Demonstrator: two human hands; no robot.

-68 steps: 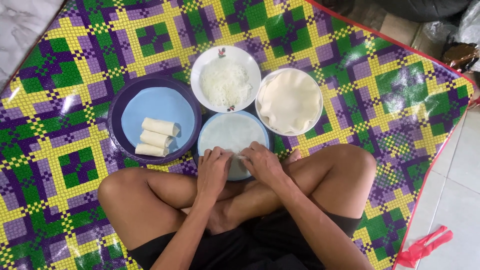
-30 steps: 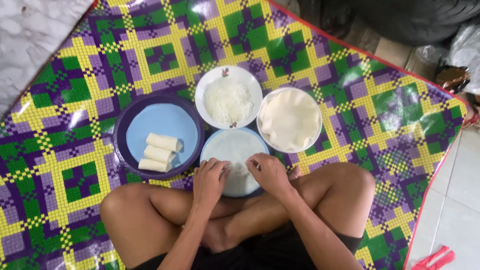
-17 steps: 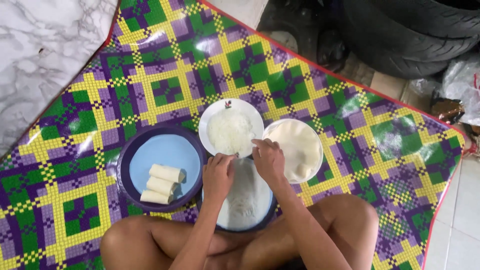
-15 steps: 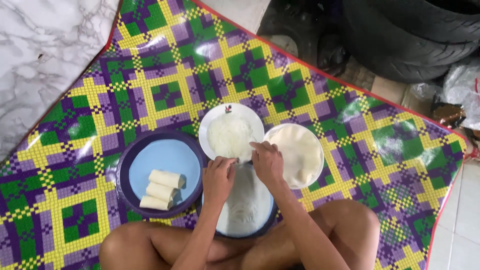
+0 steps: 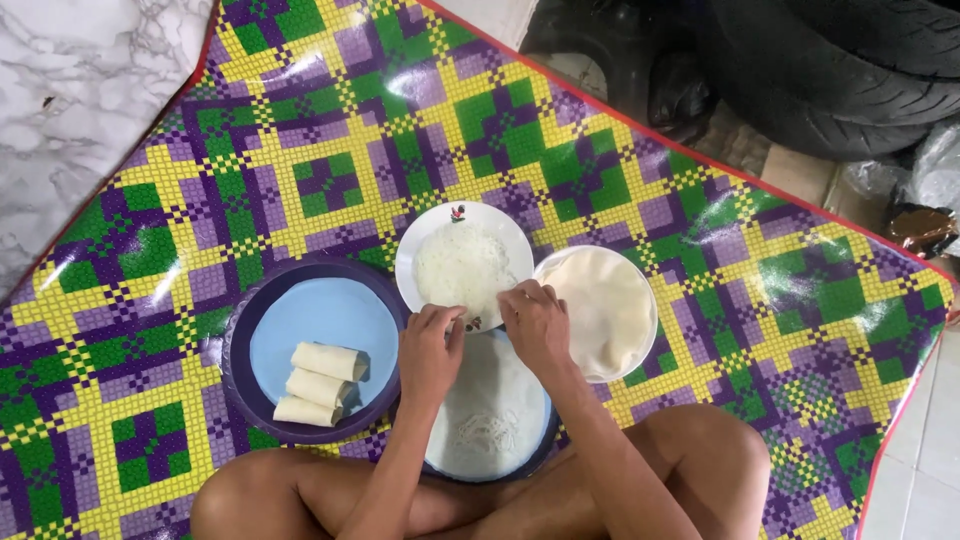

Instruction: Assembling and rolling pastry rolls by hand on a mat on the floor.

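Note:
I sit cross-legged on a plaid mat. My left hand [image 5: 430, 352] and my right hand [image 5: 537, 325] reach together to the near rim of a white plate [image 5: 428, 245] heaped with white shredded filling [image 5: 462, 268]; their fingertips are bunched at its edge. Beneath my wrists lies a blue plate [image 5: 535, 455] with a thin round wrapper [image 5: 490, 400] spread on it and a little filling on the wrapper. Left of it, a purple dish [image 5: 235, 360] with a light blue plate holds three finished white rolls [image 5: 315, 383]. A white bowl [image 5: 640, 345] of stacked wrappers [image 5: 605, 310] sits to the right.
The glossy mat [image 5: 150, 180] in green, yellow and purple covers the floor, with a red edge. White marbled tiles [image 5: 70, 90] lie at the upper left. Black tyres [image 5: 830, 70] and bags stand beyond the mat's far edge. My bare knees frame the near plate.
Both hands left the wrapper on the near plate and moved forward to the plate of filling. The camera view tilted up and shows more of the mat and the tyres.

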